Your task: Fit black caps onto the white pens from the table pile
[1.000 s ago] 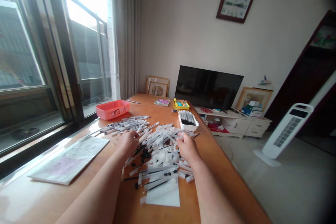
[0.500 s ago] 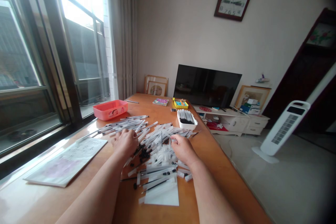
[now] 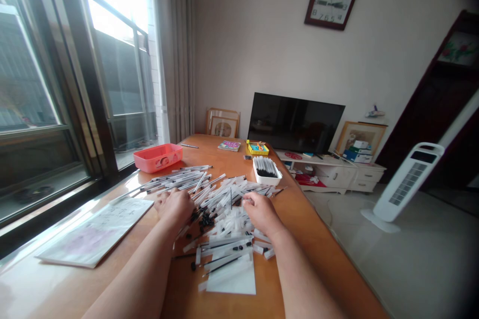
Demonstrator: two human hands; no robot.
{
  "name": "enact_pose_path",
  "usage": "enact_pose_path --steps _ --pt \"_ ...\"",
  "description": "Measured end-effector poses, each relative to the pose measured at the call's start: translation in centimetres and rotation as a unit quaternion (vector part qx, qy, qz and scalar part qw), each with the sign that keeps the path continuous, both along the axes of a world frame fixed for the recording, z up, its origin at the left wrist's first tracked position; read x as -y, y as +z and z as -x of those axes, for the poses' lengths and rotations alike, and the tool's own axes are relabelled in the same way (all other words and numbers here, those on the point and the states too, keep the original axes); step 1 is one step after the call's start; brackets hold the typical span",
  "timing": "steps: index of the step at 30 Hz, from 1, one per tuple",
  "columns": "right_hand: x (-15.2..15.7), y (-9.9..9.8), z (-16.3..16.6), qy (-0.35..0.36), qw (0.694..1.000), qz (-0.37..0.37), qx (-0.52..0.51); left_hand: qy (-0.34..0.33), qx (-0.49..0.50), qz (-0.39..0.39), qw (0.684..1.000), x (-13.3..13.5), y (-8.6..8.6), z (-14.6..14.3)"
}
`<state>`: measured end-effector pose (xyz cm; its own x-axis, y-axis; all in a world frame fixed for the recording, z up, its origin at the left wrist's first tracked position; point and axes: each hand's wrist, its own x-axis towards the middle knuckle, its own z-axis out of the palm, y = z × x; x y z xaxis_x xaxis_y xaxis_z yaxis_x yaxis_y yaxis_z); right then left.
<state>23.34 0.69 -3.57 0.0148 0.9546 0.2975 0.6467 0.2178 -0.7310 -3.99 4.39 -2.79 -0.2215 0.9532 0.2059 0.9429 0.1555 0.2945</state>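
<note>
Fingers of left hand [image 3: 175, 204] and right hand [image 3: 261, 211] curled down into the pile of pen parts [image 3: 224, 212], backs up; grasp hidden, impossible to tell. Pile spread mid-table [image 3: 299, 219], over white paper [image 3: 232, 276]. Beyond: white tray of pens [image 3: 267, 169], pink tray [image 3: 157, 156]. Left: printed sheet [image 3: 95, 229].

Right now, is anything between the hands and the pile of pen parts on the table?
Nothing visible does. The left hand and the right hand both rest directly on the pile of pen parts. The pink tray and the white tray sit beyond the pile, apart from both hands.
</note>
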Motion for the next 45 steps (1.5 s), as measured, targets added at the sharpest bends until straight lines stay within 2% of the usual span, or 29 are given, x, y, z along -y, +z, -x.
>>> enact_pose_path --steps 8,12,15,18,21,24,28,34,36,39,42,45 --pt "0.1 0.0 0.1 0.001 1.000 -0.020 -0.009 -0.006 0.041 -0.003 0.999 -0.1 0.5 -0.3" --pt "0.2 0.4 0.3 -0.001 0.998 -0.035 -0.051 -0.073 0.122 -0.052 0.988 0.2 1.2 -1.0" --pt "0.3 0.9 0.7 -0.002 0.990 -0.029 -0.137 -0.174 0.210 -0.061 0.960 0.8 1.4 -2.3" --pt "0.6 1.5 1.2 -0.008 0.967 0.003 -0.256 -0.284 0.342 -0.061 0.894 1.8 1.3 -3.9" --pt "0.7 2.2 1.6 -0.025 0.931 0.012 -0.364 -0.336 0.378 -0.023 0.863 2.9 1.2 -5.3" --pt "0.8 2.5 1.8 -0.021 0.903 -0.009 -0.429 -0.351 0.383 -0.001 0.855 3.8 1.5 -6.1" --pt "0.7 2.8 1.6 -0.026 0.872 -0.034 -0.487 -0.371 0.395 -0.008 0.841 4.6 2.1 -6.6" --pt "0.9 3.3 1.5 -0.041 0.847 -0.046 -0.527 -0.377 0.342 -0.055 0.859 4.6 2.1 -6.7" --pt "1.1 3.2 1.8 -0.040 0.847 -0.042 -0.529 -0.384 0.326 -0.066 0.862 4.5 1.8 -6.8" --pt "1.3 2.9 2.7 -0.026 0.864 -0.011 -0.502 -0.385 0.327 -0.067 0.860 4.6 1.5 -7.0" --pt "1.5 2.6 3.6 -0.015 0.882 0.012 -0.471 -0.377 0.353 -0.046 0.855 4.9 1.6 -7.4" --pt "1.4 2.5 3.9 -0.023 0.887 0.006 -0.460 -0.372 0.386 -0.017 0.844 5.4 2.1 -7.6"
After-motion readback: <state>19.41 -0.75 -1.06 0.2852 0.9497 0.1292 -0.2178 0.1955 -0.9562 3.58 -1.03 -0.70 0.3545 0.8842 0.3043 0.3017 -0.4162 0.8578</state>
